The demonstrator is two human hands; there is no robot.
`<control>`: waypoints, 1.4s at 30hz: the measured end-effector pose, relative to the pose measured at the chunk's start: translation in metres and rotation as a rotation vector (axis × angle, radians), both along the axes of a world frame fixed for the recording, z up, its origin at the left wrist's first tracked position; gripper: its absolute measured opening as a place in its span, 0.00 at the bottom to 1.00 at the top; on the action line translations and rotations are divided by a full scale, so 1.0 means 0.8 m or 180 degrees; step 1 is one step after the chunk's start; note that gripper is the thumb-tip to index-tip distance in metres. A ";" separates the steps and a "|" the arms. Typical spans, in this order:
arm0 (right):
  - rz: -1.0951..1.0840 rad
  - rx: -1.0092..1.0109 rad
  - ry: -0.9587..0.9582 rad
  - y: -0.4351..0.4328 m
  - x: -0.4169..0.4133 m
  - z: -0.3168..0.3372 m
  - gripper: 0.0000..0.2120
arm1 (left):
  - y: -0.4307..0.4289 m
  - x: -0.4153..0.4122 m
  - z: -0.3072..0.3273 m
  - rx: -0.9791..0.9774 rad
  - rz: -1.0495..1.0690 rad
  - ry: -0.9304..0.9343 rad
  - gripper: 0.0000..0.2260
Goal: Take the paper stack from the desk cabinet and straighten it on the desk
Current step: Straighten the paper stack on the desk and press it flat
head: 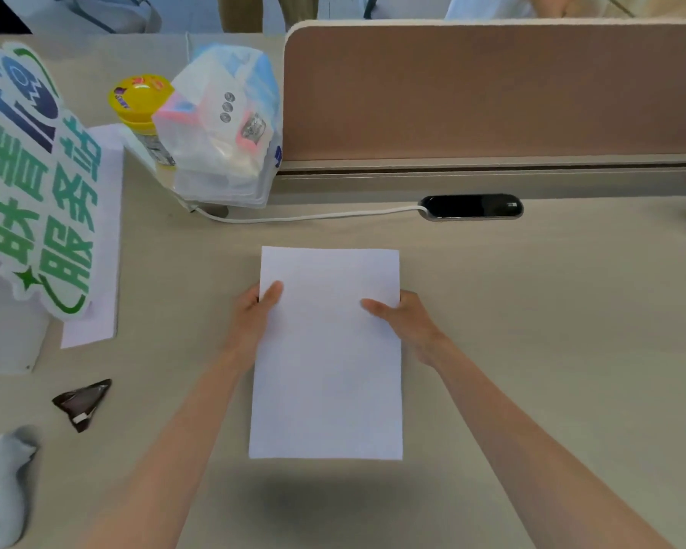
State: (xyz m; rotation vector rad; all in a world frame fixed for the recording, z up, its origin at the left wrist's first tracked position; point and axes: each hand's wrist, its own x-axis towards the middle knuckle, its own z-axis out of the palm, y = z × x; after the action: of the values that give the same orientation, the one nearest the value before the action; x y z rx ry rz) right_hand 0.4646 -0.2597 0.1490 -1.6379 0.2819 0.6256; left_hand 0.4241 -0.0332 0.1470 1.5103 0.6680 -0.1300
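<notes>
1. Both hands grip the paper stack [327,350]: the left hand [254,311] pinches its left edge with the thumb on top, and the right hand [402,318] does the same on its right edge.
2. Paper stack is held above the counter [551,311], its shadow falling just near of it.
3. Beyond the paper stack, a white cable [294,218] runs to a black cable port [471,207], well apart.
4. Left of the paper stack lie a dark wrapper [83,404], a green sign [36,180] and a plastic bag [226,124].
</notes>
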 end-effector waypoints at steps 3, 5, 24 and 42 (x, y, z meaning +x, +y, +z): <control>-0.0315 -0.0616 -0.0195 0.025 0.018 -0.030 0.06 | 0.014 0.013 -0.032 0.0791 0.0068 0.0040 0.11; -0.0540 -0.1206 -0.0310 0.041 0.024 -0.046 0.09 | 0.024 0.020 -0.048 0.1559 -0.0038 0.0093 0.14; -0.1288 -0.1262 -0.0723 0.050 -0.037 -0.058 0.08 | 0.048 -0.026 -0.057 0.1835 -0.0198 0.0181 0.08; -0.0685 -0.1583 -0.0276 0.031 -0.136 -0.032 0.14 | 0.021 -0.136 -0.040 0.1857 -0.0366 0.0556 0.13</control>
State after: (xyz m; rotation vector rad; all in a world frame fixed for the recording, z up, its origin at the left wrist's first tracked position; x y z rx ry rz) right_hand 0.3555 -0.2348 0.1231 -2.0679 0.5762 0.3316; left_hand 0.3149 -0.0162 0.1151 2.1173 0.8004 -0.1645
